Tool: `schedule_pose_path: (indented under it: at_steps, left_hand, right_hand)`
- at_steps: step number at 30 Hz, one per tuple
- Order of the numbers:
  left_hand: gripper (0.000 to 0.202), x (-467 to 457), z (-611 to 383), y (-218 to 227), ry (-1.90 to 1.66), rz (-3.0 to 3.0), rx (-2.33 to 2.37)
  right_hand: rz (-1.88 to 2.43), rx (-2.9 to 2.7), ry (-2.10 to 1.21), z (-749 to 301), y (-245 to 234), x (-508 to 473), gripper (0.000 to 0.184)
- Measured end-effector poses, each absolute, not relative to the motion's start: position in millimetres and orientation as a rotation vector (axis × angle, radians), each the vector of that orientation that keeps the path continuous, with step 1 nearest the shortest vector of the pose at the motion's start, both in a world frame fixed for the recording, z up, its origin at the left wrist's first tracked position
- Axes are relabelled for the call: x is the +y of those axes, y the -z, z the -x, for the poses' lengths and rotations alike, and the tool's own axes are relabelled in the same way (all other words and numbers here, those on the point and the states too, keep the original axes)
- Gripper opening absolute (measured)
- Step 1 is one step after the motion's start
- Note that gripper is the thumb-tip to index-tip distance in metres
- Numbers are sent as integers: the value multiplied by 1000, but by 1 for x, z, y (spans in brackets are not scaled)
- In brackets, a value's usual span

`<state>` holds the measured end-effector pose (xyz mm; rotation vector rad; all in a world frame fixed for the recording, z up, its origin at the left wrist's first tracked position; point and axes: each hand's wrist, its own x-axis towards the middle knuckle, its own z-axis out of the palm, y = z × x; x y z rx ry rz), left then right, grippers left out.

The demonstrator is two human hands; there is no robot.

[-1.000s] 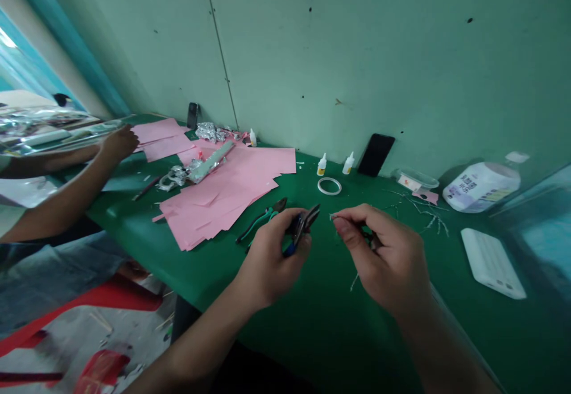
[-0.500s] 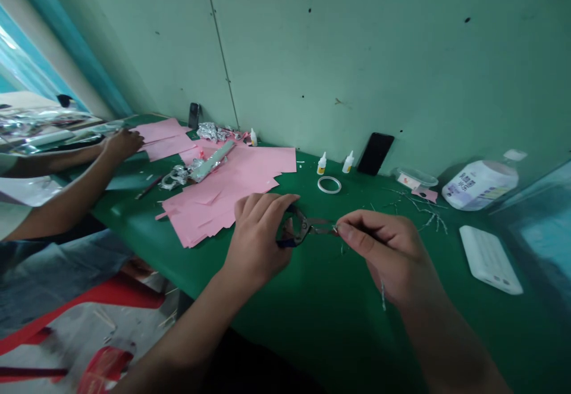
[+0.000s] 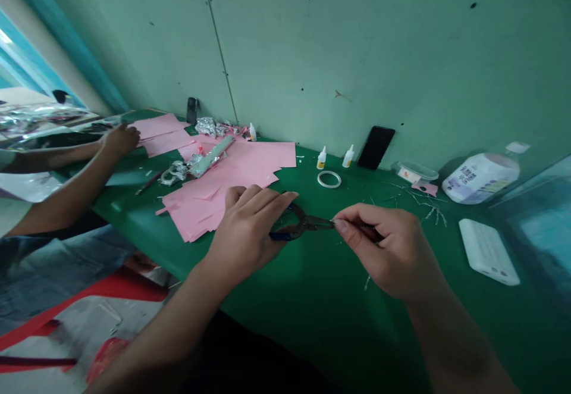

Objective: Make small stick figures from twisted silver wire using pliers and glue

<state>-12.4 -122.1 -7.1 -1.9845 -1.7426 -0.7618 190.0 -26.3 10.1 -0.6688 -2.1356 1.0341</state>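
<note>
A left hand (image 3: 243,230) clenches blue-handled pliers (image 3: 303,222) above a green worktop (image 3: 312,322), their nose meeting a thin sliver (image 3: 332,222) pinched by the right hand (image 3: 388,251); whether the jaws bite on it is too small to tell. Pink paper (image 3: 232,171) lies just left of the pliers, a ring of tape (image 3: 329,179) beyond them, thin white scraps (image 3: 423,200) off to the right. The risk: a slackened pinch or sudden squeeze could send the sliver among those scraps, or nip the skin.
</note>
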Motion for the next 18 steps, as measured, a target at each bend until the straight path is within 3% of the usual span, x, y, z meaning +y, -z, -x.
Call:
schedule_pose_path:
  at_steps: [11,18]
  left_hand:
    - [43,-118,13,8,1023,2199,-1936]
    - [36,-120,12,3,1014,2535,-2389]
  right_hand:
    - [569,-2270,-624,-190,-4,-24,14]
    - [504,-2308,-549,-187,0,-21,14]
